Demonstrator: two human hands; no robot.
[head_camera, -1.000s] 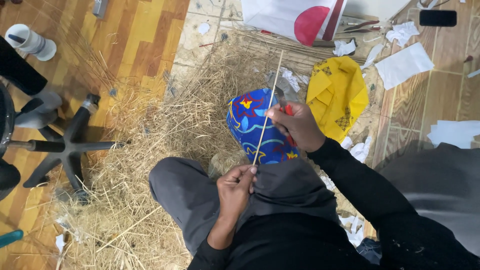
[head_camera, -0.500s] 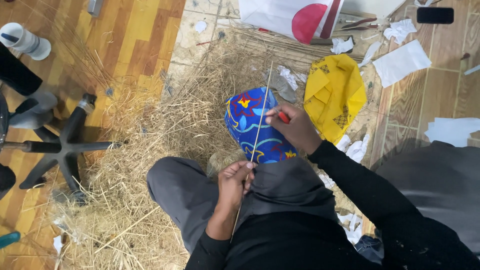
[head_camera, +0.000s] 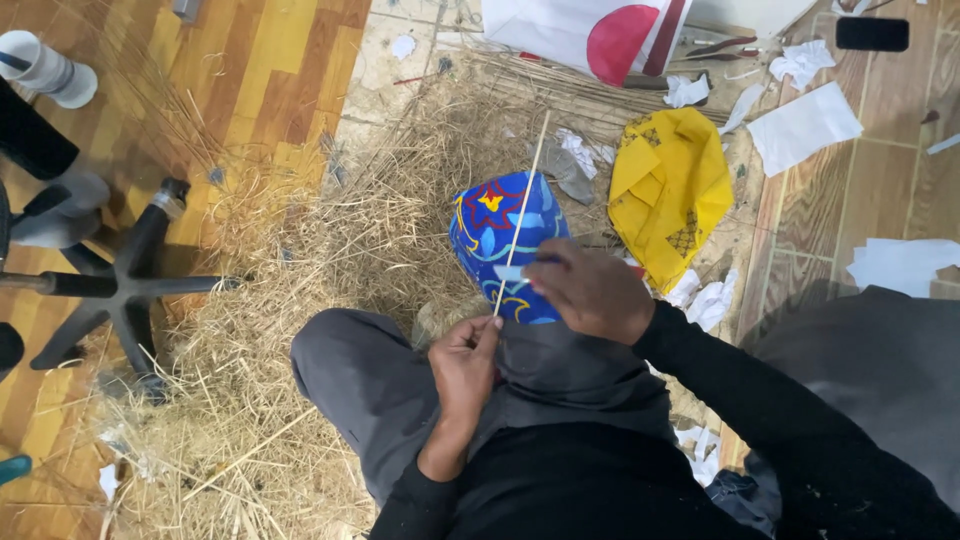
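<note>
Pinching thin pale straw stick (head_camera: 522, 215) low in left hand (head_camera: 462, 362); right hand (head_camera: 590, 290) clenched on small tool, blade hidden. We judge: keep stick steady, shave away from fingers, over blue patterned cloth (head_camera: 495, 240).

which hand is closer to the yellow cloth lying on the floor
The right hand is nearer: it sits just left of the yellow cloth, over the blue patterned cloth. The left hand is lower and farther left, pinching the thin stick at its bottom end.

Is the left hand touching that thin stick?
Touching. The head view shows the left hand pinching the lower end of the thin stick between its fingertips, with no gap visible.
</note>
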